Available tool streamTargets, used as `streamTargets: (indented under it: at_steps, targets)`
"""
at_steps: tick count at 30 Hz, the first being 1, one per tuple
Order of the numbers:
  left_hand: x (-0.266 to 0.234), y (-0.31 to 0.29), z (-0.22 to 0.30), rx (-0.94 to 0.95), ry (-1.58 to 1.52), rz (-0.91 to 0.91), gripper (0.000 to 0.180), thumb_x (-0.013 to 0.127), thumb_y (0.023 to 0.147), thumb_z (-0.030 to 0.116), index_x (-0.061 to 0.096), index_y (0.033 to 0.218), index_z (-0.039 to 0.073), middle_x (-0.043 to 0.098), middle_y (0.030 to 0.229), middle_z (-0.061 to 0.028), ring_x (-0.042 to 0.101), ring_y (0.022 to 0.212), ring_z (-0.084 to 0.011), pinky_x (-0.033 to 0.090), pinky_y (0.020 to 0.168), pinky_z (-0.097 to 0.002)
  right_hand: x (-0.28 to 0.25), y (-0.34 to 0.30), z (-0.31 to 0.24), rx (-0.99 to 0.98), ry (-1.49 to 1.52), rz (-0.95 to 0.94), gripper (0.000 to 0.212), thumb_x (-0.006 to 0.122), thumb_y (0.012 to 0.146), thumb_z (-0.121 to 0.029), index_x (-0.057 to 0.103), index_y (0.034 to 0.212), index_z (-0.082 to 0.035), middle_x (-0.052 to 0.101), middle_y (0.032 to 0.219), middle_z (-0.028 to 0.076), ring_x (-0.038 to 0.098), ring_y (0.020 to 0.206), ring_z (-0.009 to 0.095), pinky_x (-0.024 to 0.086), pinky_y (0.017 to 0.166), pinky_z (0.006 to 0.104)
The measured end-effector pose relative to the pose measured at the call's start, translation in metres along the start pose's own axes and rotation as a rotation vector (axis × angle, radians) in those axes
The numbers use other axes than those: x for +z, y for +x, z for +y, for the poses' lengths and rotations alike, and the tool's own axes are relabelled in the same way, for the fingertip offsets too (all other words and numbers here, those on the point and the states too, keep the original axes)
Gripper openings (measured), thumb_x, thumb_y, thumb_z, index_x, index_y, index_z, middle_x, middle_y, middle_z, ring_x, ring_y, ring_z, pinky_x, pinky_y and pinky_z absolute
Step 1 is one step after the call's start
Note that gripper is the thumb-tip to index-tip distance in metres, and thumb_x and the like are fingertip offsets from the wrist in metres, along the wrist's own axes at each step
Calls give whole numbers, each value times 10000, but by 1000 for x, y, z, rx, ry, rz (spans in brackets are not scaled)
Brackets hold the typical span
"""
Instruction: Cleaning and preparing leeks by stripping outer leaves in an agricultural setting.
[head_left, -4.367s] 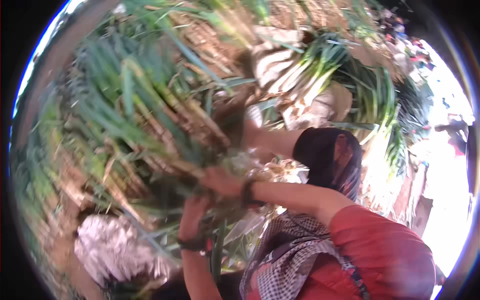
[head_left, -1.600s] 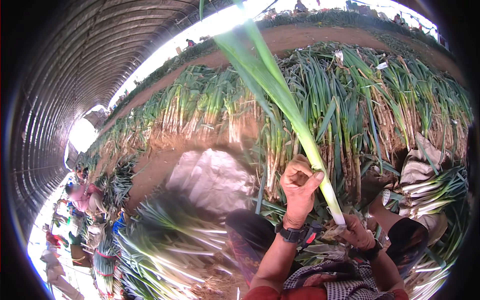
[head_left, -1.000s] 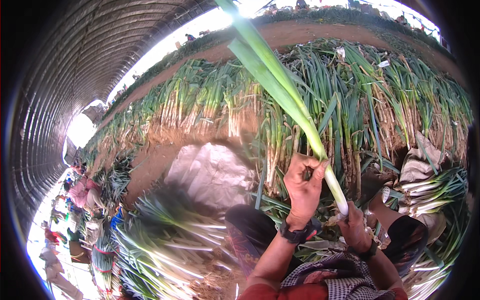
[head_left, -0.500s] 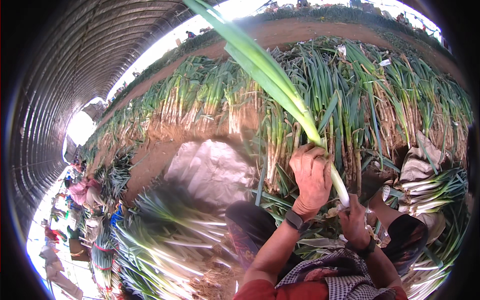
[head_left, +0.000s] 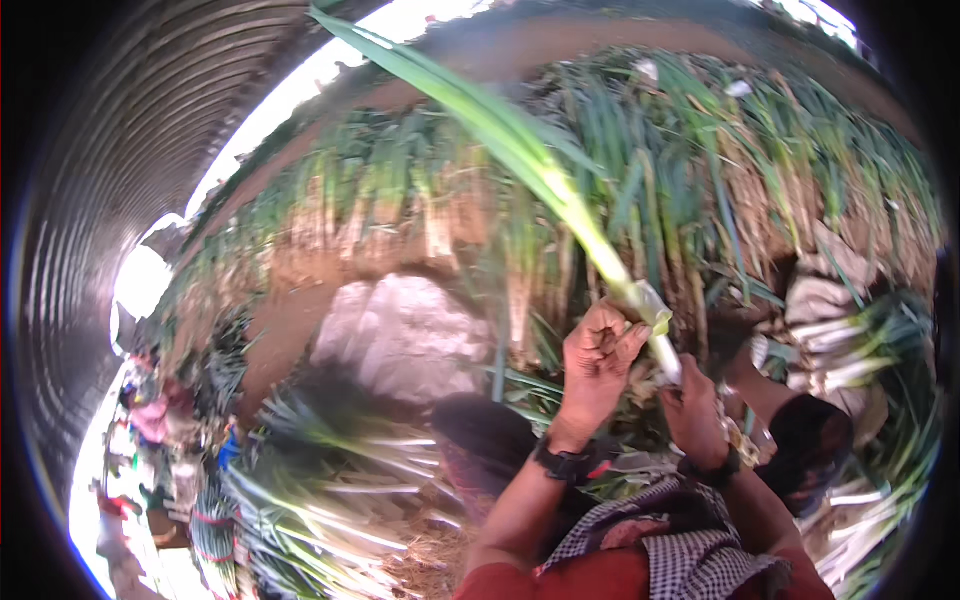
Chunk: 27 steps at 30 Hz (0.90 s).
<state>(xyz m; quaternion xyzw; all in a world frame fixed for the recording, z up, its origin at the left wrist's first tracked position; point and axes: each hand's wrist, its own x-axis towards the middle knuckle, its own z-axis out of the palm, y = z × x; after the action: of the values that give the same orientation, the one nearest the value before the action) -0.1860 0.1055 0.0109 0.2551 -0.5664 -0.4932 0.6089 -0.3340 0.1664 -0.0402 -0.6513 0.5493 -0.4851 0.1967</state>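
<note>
A long leek [head_left: 597, 245] with a white stalk and green leaves slants from my hands up to the far left. My right hand [head_left: 694, 415] is closed round its white lower end. Just left of the stalk, my left hand [head_left: 598, 362] has its fingers curled in and its thumb toward the leek. Whether a strip of skin is pinched in it cannot be made out. A pale, loose outer layer [head_left: 652, 306] stands away from the stalk beside that thumb.
Bunches of unpeeled leeks [head_left: 640, 205] stand in a long row ahead. A pile of white-stalked leeks [head_left: 330, 480] lies at the left, near a pale sack [head_left: 410, 335]. More leeks [head_left: 845, 350] rest on sacking at the right. A person in pink [head_left: 165, 415] is far left.
My left hand has come off its wrap round the stalk and curled beside it. An outer layer now stands loose there. The right hand keeps its hold; the whole view has shifted slightly.
</note>
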Motion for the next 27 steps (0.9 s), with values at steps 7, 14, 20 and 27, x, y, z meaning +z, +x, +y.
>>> streamTargets:
  at_steps: [7, 14, 20, 27]
  targets:
    - [14, -54, 1, -361, -31, -680, 105, 585, 869, -53, 545, 808, 22, 592, 841, -39, 576, 840, -98, 473, 762, -251, 13, 3, 19, 167, 202, -64, 239, 680, 794, -103, 543, 969, -15, 543, 783, 189, 549, 645, 375, 452, 575, 374]
    - [-40, -2, -1, -29, 538, 152, 328, 397, 1006, 240, 565, 1220, 57, 523, 1284, -140, 505, 1185, -240, 421, 997, -359, 7, -4, 34, 0, 18, 50, 376, 651, 764, -45, 523, 1115, -19, 594, 886, 198, 604, 800, 411, 497, 657, 415]
    - [-26, 26, -19, -145, -65, 208, 405, 536, 964, 208, 478, 1309, 4, 529, 1304, -167, 546, 1173, -274, 460, 986, -410, 18, -12, 42, 73, 149, -77, 319, 619, 784, -26, 521, 1087, -11, 583, 838, 203, 598, 783, 391, 483, 659, 395]
    - [-19, 5, -56, -278, -373, 140, 381, 561, 939, 103, 498, 1309, 40, 529, 1316, -148, 591, 1107, -252, 469, 972, -391, -8, -7, 35, 495, 1112, -532, 308, 613, 858, -144, 576, 1127, -1, 656, 865, 41, 580, 711, 75, 453, 582, 256]
